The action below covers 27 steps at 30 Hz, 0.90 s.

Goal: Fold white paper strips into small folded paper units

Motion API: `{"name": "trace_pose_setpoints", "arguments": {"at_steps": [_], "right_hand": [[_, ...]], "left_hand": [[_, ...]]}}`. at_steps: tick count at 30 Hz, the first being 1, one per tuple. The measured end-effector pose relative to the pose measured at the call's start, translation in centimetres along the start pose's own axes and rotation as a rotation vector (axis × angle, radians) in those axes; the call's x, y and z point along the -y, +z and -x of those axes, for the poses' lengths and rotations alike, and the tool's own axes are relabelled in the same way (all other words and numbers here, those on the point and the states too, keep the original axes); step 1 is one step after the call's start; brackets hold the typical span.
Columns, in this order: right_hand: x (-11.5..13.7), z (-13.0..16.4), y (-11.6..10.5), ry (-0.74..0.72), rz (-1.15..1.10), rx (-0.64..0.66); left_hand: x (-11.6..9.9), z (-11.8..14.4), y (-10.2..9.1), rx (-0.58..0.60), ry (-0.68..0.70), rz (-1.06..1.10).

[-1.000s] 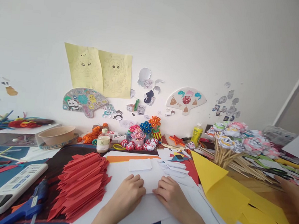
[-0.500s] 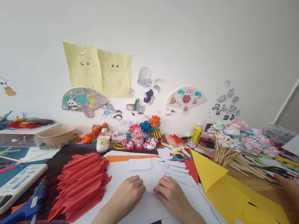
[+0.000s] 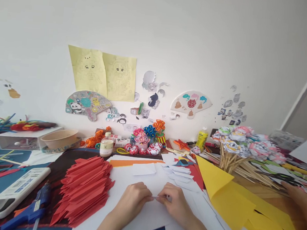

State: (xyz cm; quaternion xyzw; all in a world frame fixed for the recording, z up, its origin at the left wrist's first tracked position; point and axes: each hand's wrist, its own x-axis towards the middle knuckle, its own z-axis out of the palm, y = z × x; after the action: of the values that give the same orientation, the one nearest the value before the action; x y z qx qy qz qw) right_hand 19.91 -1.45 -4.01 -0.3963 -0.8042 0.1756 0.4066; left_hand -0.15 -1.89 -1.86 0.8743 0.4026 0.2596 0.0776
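My left hand (image 3: 137, 198) and my right hand (image 3: 173, 199) meet over large white paper sheets (image 3: 158, 215) at the front middle. Between their pinched fingertips is a small piece of white paper (image 3: 155, 197), mostly hidden by the fingers. A folded white paper (image 3: 143, 169) lies just beyond my left hand. Several folded white paper strips (image 3: 179, 174) are spread beyond my right hand. To the left of my hands rises a stack of folded red paper pieces (image 3: 83, 191).
A blue glue gun (image 3: 33, 210) and a white power strip (image 3: 15, 190) lie at the left. Yellow paper sheets (image 3: 238, 201) cover the right side, near paper flowers on sticks (image 3: 231, 147). Another person's hand (image 3: 298, 197) is at the far right. A glue bottle (image 3: 106, 146) stands behind.
My hands have come closer together, and the fingertips now pinch the small white paper from both sides. The view has shifted slightly.
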Motion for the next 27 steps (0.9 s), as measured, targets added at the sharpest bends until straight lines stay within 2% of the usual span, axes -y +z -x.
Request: {"name": "trace_pose_setpoints", "arguments": {"at_steps": [8,13,16,19,23,27], "right_hand": [[0.3,-0.5,-0.6,0.029,-0.111,-0.023],[1.0,-0.4,-0.9,-0.03,-0.12,-0.026],[1.1,-0.4,-0.9,-0.025,-0.14,-0.002],[1.0,-0.4,-1.0,-0.015,-0.136,0.011],[0.5,-0.4,-1.3,0.097,-0.193,-0.035],[-0.4,-0.4,-1.2,0.245,-0.365,-0.009]], "left_hand": [[0.3,0.0,-0.2,-0.061,-0.036,0.139],[-0.7,0.0,-0.2,-0.056,-0.048,0.132],[-1.3,0.1,0.0,-0.046,-0.031,0.162],[-1.3,-0.1,0.0,-0.053,-0.079,0.203],[-0.7,-0.6,-0.7,-0.078,-0.213,0.367],[-0.2,-0.8,-1.2,-0.075,-0.33,0.549]]}}
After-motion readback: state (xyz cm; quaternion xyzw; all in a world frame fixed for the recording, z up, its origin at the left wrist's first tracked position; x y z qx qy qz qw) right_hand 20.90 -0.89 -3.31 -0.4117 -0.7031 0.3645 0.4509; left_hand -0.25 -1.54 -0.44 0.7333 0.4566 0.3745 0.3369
